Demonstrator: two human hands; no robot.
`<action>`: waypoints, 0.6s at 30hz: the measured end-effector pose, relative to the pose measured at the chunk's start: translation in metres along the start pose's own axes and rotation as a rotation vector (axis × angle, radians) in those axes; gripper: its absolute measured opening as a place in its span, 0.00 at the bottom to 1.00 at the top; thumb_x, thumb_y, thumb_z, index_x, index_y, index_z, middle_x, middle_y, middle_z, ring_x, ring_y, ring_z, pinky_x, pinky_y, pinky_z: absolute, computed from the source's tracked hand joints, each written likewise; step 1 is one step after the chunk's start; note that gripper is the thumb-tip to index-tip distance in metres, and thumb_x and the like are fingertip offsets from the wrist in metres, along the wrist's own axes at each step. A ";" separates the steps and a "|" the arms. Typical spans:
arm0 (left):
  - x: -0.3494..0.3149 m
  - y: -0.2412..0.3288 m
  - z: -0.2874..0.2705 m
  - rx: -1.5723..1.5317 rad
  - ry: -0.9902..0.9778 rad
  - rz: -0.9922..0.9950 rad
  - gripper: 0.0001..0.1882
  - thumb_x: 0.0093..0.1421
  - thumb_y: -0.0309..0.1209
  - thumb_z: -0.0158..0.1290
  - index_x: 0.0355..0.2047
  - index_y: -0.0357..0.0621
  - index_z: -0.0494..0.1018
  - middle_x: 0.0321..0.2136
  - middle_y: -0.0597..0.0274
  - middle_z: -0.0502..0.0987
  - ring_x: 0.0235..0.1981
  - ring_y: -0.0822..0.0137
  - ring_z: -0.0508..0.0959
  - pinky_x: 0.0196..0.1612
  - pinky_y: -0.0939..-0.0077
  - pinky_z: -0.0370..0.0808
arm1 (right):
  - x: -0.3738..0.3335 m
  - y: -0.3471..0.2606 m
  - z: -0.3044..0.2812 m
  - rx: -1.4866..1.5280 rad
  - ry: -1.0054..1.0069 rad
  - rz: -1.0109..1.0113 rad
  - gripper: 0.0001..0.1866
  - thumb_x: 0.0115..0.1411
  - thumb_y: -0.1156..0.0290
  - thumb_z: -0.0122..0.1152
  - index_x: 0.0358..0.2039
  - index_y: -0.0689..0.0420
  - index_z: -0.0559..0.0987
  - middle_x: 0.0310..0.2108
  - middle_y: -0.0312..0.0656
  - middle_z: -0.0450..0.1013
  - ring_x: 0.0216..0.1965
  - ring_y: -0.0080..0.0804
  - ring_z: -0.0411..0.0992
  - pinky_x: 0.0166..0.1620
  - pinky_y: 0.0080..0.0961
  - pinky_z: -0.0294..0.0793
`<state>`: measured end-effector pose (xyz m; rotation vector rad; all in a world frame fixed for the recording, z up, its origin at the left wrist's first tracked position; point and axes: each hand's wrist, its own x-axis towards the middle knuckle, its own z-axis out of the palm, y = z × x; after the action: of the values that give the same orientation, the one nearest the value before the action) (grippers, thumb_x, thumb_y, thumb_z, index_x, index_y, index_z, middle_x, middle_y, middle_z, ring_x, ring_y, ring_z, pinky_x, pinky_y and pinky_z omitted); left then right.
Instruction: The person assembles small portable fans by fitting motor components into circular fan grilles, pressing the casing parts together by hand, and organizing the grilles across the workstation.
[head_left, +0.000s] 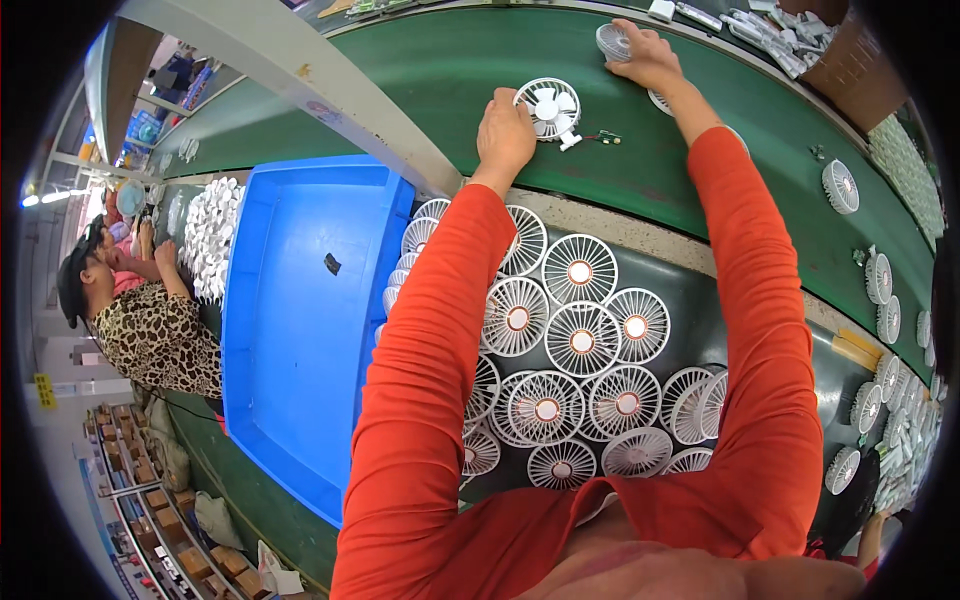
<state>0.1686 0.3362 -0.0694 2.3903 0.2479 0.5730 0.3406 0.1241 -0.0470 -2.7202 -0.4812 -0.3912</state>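
On the green conveyor belt (680, 170), my left hand (505, 132) grips the left rim of a small white fan head (549, 110). Its blades show, and a short lead with a tiny circuit board (608, 137) trails off its right side. Farther off to the right, my right hand (645, 60) is closed around a round fan part (611, 42) with a ribbed face. Part of another white round piece (660, 101) peeks out below my right wrist. Many round white fan grilles (582, 341) with pale centres lie between my forearms, some overlapping.
A large blue bin (300, 300) with a small black scrap stands left of my arm. A pale metal post (330, 80) slants beside the belt. More fan heads (840, 187) sit along the belt at right. At left, a person (150, 320) works near heaped white parts (212, 235).
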 end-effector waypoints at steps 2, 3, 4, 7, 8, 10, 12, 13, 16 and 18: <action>-0.003 0.001 -0.006 0.020 -0.008 -0.009 0.10 0.63 0.32 0.44 0.42 0.42 0.66 0.38 0.43 0.75 0.42 0.43 0.75 0.45 0.50 0.71 | -0.002 0.013 -0.013 0.015 0.002 -0.068 0.45 0.41 0.46 0.70 0.61 0.42 0.66 0.52 0.50 0.71 0.54 0.51 0.67 0.56 0.40 0.68; -0.003 0.002 -0.006 0.026 -0.012 -0.016 0.09 0.63 0.31 0.44 0.41 0.42 0.66 0.38 0.43 0.75 0.41 0.43 0.76 0.44 0.50 0.72 | -0.007 0.029 -0.016 0.050 0.068 -0.122 0.45 0.41 0.47 0.70 0.61 0.43 0.65 0.52 0.50 0.70 0.54 0.49 0.68 0.56 0.39 0.67; -0.002 0.004 -0.003 0.039 -0.029 -0.036 0.08 0.63 0.30 0.44 0.40 0.40 0.66 0.38 0.42 0.75 0.40 0.43 0.76 0.43 0.50 0.73 | -0.015 0.050 -0.020 0.090 0.133 -0.184 0.46 0.41 0.47 0.70 0.62 0.44 0.64 0.53 0.49 0.70 0.54 0.48 0.69 0.57 0.39 0.67; -0.007 0.014 0.003 0.053 -0.039 -0.041 0.09 0.61 0.29 0.45 0.40 0.40 0.66 0.37 0.43 0.76 0.41 0.43 0.77 0.43 0.51 0.73 | -0.063 0.087 -0.032 0.166 -0.033 -0.194 0.50 0.42 0.51 0.72 0.65 0.46 0.59 0.57 0.52 0.66 0.57 0.50 0.66 0.60 0.37 0.65; -0.006 0.024 0.011 0.041 -0.028 -0.026 0.09 0.60 0.29 0.46 0.39 0.40 0.66 0.37 0.43 0.76 0.41 0.43 0.77 0.44 0.52 0.74 | -0.077 0.095 -0.044 0.178 0.010 -0.263 0.51 0.41 0.56 0.73 0.66 0.44 0.57 0.58 0.50 0.66 0.58 0.52 0.64 0.61 0.39 0.64; -0.006 0.032 0.005 0.017 -0.045 -0.090 0.09 0.59 0.29 0.47 0.39 0.39 0.67 0.37 0.43 0.76 0.41 0.44 0.77 0.45 0.54 0.74 | -0.087 0.091 -0.048 0.122 0.010 -0.249 0.49 0.44 0.67 0.71 0.67 0.46 0.57 0.61 0.45 0.63 0.60 0.48 0.62 0.63 0.38 0.60; -0.006 0.028 0.004 0.032 -0.037 -0.087 0.09 0.58 0.27 0.47 0.39 0.37 0.67 0.38 0.42 0.76 0.41 0.44 0.78 0.45 0.55 0.74 | -0.087 0.087 -0.051 0.154 0.007 -0.274 0.48 0.45 0.68 0.69 0.67 0.47 0.56 0.61 0.45 0.63 0.61 0.48 0.61 0.63 0.38 0.60; -0.007 0.025 0.002 0.055 -0.050 -0.091 0.11 0.56 0.26 0.49 0.39 0.36 0.67 0.38 0.42 0.76 0.42 0.45 0.78 0.45 0.56 0.75 | -0.086 0.087 -0.051 0.162 0.021 -0.315 0.48 0.46 0.69 0.68 0.67 0.48 0.56 0.61 0.45 0.63 0.60 0.49 0.62 0.63 0.38 0.60; -0.013 0.035 0.001 0.054 -0.136 -0.076 0.10 0.57 0.24 0.48 0.39 0.35 0.66 0.38 0.40 0.77 0.43 0.44 0.77 0.46 0.55 0.74 | -0.101 0.123 -0.073 0.113 0.068 -0.261 0.48 0.46 0.70 0.68 0.67 0.45 0.55 0.58 0.51 0.66 0.58 0.51 0.64 0.60 0.40 0.64; -0.014 0.049 -0.005 0.032 -0.218 -0.121 0.10 0.58 0.26 0.48 0.40 0.35 0.66 0.37 0.39 0.77 0.42 0.42 0.77 0.46 0.53 0.74 | -0.131 0.159 -0.096 0.036 0.055 -0.177 0.47 0.48 0.71 0.67 0.67 0.45 0.55 0.59 0.52 0.64 0.58 0.51 0.63 0.60 0.40 0.64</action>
<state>0.1556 0.2969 -0.0393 2.4248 0.3046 0.2514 0.2622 -0.0886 -0.0492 -2.6331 -0.7099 -0.4963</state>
